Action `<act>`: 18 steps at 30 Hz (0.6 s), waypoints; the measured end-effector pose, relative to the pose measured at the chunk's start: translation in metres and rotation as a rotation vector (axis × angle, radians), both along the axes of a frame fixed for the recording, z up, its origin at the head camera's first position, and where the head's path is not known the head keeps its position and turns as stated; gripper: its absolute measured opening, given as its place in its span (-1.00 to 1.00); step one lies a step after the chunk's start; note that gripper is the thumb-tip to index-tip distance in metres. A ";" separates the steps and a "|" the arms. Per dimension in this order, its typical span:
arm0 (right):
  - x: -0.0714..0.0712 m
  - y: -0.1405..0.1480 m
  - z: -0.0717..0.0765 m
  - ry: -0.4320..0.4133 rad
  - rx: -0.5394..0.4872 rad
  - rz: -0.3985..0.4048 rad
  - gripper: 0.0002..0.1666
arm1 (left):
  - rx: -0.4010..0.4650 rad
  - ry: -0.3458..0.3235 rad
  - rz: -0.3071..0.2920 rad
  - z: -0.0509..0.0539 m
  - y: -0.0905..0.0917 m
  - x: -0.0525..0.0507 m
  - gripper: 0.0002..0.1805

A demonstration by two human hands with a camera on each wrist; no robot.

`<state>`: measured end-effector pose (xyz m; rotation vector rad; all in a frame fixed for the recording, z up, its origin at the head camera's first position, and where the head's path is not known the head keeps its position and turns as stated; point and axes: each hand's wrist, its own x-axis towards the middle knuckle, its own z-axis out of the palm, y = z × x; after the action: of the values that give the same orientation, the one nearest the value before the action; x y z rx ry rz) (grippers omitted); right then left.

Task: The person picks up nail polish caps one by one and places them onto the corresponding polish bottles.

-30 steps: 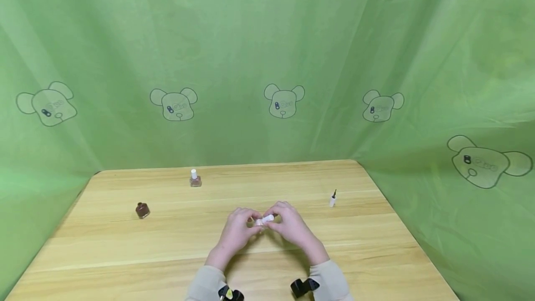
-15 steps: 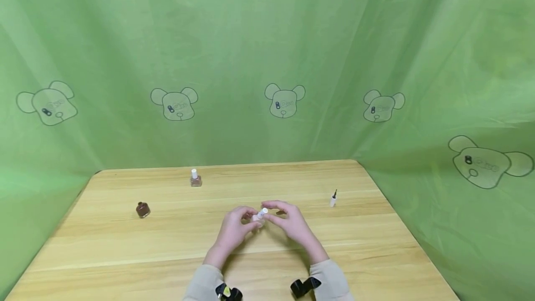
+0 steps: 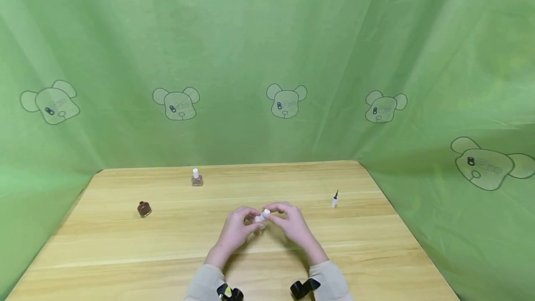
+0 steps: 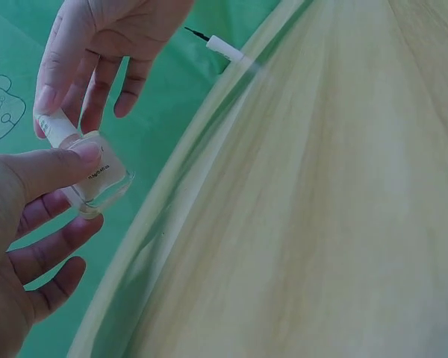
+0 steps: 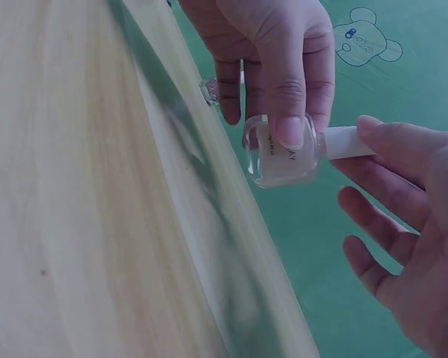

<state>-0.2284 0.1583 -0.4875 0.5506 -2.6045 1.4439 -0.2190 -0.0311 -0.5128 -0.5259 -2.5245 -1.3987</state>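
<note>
My left hand (image 3: 235,229) pinches the glass body of a pale pink nail polish bottle (image 4: 108,179) between thumb and fingers. On its white cap (image 5: 346,142), the thumb and index finger of my right hand (image 3: 294,226) take a pinch grip. The cap sits against the bottle's neck, and the bottle is tilted above the wooden table. In the left wrist view, small print shows on the glass. Both hands are close together near the middle of the table.
An uncapped dark brown polish bottle (image 3: 144,209) stands at the left. Farther back is a mauve polish bottle (image 3: 197,180) with a white cap. A white cap with a dark brush (image 3: 334,199) stands brush-up at the right. Green curtain (image 3: 234,59) surrounds the wooden table (image 3: 167,250).
The bottle's white cap has swung from lying sideways to pointing more upward. My right fingers opened out from the cap, then closed on it again. Both arms stay nearly in place.
</note>
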 end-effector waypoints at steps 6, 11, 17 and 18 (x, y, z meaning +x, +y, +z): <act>-0.001 -0.003 0.000 0.054 -0.002 -0.080 -0.88 | 0.010 -0.005 -0.006 -0.001 0.003 0.000 -0.68; -0.001 -0.004 0.000 0.047 -0.040 -0.055 -0.78 | 0.014 -0.025 0.000 0.000 0.003 0.000 -0.69; -0.001 0.000 -0.001 0.021 -0.057 0.048 -0.52 | 0.018 -0.019 0.028 0.000 0.002 -0.001 -0.66; -0.001 0.000 -0.001 0.023 -0.055 0.061 -0.52 | 0.018 -0.015 0.031 0.000 0.002 -0.001 -0.66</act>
<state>-0.2295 0.1584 -0.4886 0.6413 -2.5434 1.5130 -0.2200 -0.0290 -0.5126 -0.4723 -2.5186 -1.4176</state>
